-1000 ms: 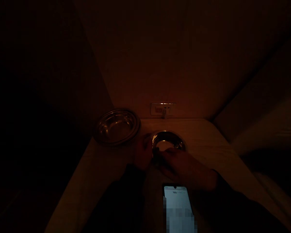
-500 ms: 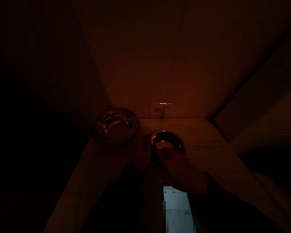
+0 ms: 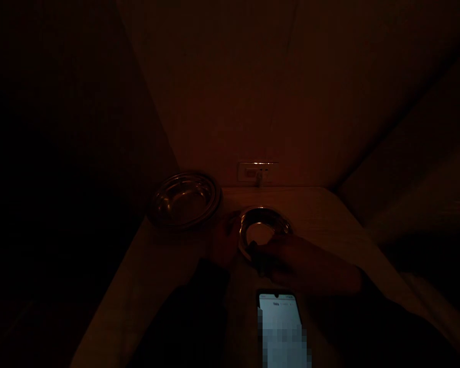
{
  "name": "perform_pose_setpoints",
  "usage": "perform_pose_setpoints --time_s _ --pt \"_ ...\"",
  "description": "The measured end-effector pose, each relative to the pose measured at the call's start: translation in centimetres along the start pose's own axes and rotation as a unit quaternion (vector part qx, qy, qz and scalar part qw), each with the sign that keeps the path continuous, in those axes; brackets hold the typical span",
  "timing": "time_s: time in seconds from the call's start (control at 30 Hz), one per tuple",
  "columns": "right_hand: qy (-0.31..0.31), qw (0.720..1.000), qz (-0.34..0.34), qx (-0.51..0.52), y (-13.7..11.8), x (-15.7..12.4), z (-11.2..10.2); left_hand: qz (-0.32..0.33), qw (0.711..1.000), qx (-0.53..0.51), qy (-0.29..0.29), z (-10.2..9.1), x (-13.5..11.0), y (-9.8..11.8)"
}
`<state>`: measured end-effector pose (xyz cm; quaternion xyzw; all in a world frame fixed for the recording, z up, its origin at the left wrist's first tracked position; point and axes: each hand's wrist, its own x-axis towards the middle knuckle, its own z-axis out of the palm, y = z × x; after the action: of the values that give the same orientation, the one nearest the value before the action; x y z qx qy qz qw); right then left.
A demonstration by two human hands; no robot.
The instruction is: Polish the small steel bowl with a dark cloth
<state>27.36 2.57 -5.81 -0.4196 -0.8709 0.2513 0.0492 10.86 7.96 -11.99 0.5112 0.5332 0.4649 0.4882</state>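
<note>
A small round steel bowl (image 3: 259,231) stands on the light wooden table top. At its left side my left hand (image 3: 223,240) is curled against the rim, fingers closed on it, though the dim light blurs the detail. Over the bowl's near right edge, my right hand (image 3: 291,258) grips a small dark object (image 3: 258,255) whose kind is too dark to make out. Just below the hands lies a lit phone (image 3: 282,327), its screen partly pixelated.
Behind and to the left sits a larger steel bowl (image 3: 186,200) at the table's back left corner. A wall socket (image 3: 257,173) with a plug in it is just above the table's back edge. Most of the surroundings are very dark.
My right hand has moved right and slightly down, from the bowl's near left to its near right edge, carrying the dark object. My left hand stays put. The light is dimmer.
</note>
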Motion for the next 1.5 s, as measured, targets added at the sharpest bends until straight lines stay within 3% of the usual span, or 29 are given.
perform_pose_setpoints --time_s 0.17,0.33,0.5,0.73,0.87,1.0,1.13,1.37,1.5 --pt "0.014 1.0 0.006 -0.003 0.2 0.2 0.2 0.018 0.999 0.027 -0.022 0.0 -0.2 -0.4" --pt "0.067 0.996 0.051 -0.034 0.4 0.9 1.1 0.057 0.995 0.054 -0.059 0.3 -0.5 -0.3" --pt "0.094 0.992 0.047 -0.065 -0.2 2.3 1.7 0.075 0.995 0.043 -0.055 0.3 -0.5 -0.3" --pt "0.062 0.992 0.029 -0.106 -0.5 3.2 0.8 0.069 0.996 0.05 -0.034 0.0 -0.3 -0.3" --pt "0.051 0.997 0.007 -0.055 0.0 2.0 0.5 0.055 0.998 0.036 -0.001 0.2 -0.2 -0.4" --pt "-0.001 1.0 -0.002 -0.027 0.5 0.2 -0.4 0.052 0.998 0.027 -0.026 0.3 -0.3 -0.3" --pt "-0.012 1.0 0.005 -0.026 0.4 -0.1 -0.5 0.051 0.996 0.055 -0.042 0.3 -0.6 0.1" --pt "0.091 0.992 0.047 -0.073 -1.3 2.1 2.2 0.059 0.994 0.077 -0.043 0.2 -0.5 0.0" --pt "0.101 0.99 0.047 -0.088 -1.4 2.2 2.6 0.038 0.997 0.055 -0.045 0.1 -0.6 0.0"
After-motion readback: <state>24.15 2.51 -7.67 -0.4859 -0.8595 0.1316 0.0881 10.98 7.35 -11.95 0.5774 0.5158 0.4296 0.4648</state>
